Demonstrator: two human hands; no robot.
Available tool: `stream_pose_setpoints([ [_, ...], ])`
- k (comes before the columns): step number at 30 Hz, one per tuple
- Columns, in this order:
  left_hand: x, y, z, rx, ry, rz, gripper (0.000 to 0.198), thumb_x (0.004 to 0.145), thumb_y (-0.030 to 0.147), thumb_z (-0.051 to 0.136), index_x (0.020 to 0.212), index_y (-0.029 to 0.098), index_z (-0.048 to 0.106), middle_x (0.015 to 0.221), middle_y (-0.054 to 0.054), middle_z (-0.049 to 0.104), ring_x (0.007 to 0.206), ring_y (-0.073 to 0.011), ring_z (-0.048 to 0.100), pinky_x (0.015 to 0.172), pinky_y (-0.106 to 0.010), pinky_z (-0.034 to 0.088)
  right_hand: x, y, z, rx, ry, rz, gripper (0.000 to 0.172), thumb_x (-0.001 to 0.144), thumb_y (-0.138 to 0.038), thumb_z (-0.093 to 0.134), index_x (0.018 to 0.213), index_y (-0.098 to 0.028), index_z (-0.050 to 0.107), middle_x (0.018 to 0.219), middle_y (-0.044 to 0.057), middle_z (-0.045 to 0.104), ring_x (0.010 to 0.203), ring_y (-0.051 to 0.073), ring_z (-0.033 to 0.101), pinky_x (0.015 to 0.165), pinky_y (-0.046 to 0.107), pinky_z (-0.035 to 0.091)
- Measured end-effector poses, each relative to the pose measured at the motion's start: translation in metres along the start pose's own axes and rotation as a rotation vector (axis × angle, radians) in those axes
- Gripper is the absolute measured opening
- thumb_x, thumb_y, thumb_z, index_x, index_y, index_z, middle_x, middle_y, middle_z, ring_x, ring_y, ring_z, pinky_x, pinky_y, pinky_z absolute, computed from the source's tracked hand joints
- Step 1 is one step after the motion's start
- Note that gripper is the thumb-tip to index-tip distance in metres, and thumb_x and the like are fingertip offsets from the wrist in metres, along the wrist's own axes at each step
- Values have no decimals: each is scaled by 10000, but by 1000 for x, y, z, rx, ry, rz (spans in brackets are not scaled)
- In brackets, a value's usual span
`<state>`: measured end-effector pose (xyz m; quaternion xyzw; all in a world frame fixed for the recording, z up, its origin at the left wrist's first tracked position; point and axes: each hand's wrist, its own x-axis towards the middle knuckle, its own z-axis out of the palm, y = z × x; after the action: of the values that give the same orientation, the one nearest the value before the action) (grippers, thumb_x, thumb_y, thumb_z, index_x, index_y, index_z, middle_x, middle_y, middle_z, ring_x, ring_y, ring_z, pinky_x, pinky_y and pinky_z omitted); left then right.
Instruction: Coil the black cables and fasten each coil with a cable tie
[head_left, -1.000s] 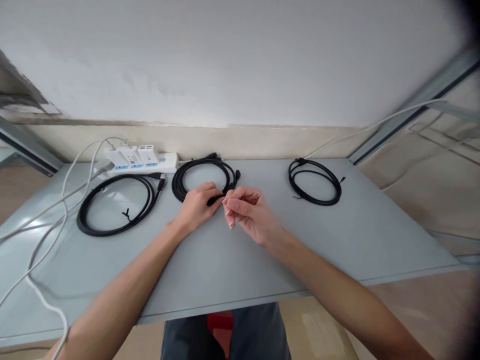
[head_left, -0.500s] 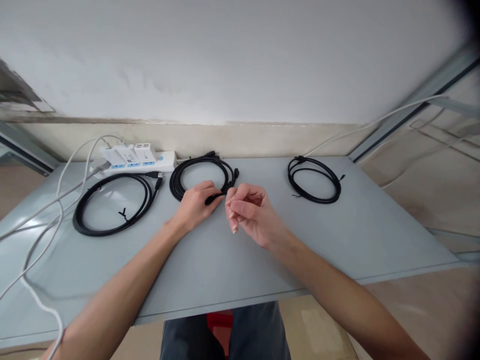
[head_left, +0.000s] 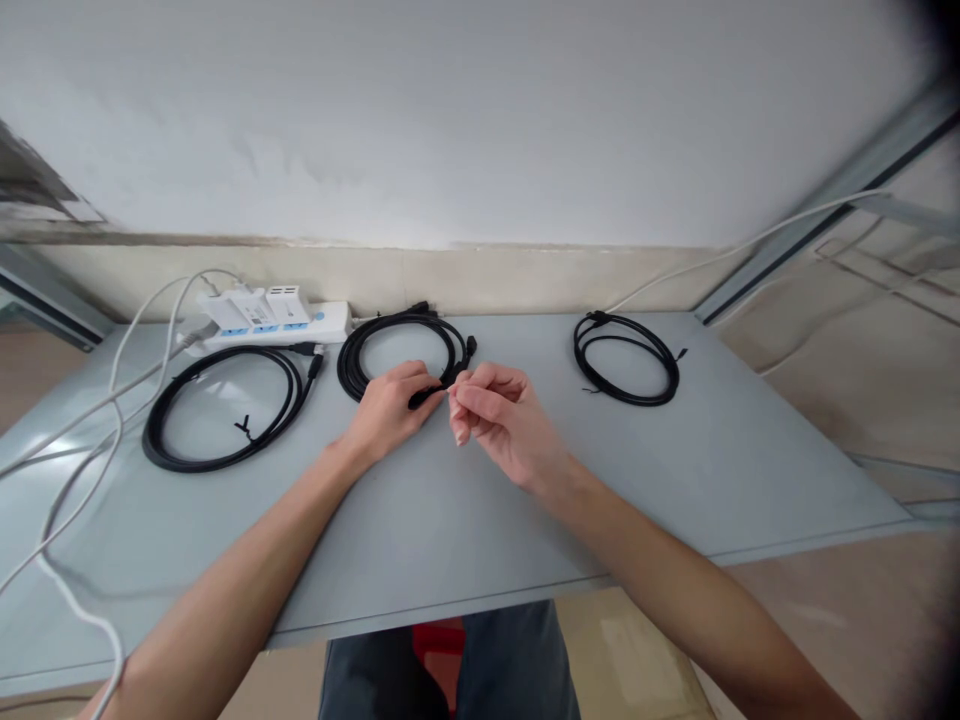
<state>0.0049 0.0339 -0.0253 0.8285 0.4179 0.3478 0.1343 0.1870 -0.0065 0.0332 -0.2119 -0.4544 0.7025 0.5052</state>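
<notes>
My left hand (head_left: 391,408) is closed on the near side of a coiled black cable (head_left: 350,365), which lies flat on the grey table (head_left: 420,545). The coil's plug ends show at its back and right side. Just right of the left fingers, my right hand (head_left: 504,418) is held in a pinch, thumb against forefinger, close to the near right part of the coil. Whatever sits between those fingertips is too small to make out. A second black cable coil (head_left: 201,464) rests to the left, with a loose tie inside its loop. Another black coil (head_left: 671,372) lies off to the right.
A white power strip (head_left: 331,322) with white chargers (head_left: 285,303) plugged in stands by the back wall. White cords (head_left: 84,610) run from it across the table's left side. Metal posts (head_left: 795,210) rise at the table's corners, and a thin white cord slants along the right.
My right hand's fingers have drawn into a tighter pinch, with the lower fingers curling up slightly. My left hand stays on the middle coil.
</notes>
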Motion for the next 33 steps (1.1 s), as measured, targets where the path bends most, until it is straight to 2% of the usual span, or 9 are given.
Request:
stream_pose_setpoints([
  [7,-1,-5,3,22,20,29,221,970,308,574,816,186,675,812,-16,581,741,-144,563,640,-269,423,3,2,-3,39,81,28,191,750,-329,865,721,-198,729,696,-35,696,581,75,636,600,211,582],
  [33,-1,-1,1,29,-21,-23,205,967,295,566,858,185,700,887,-28,621,799,-153,591,692,-273,444,2,-2,-1,69,115,9,220,739,-304,863,698,-192,679,666,-48,650,566,63,607,597,196,580],
])
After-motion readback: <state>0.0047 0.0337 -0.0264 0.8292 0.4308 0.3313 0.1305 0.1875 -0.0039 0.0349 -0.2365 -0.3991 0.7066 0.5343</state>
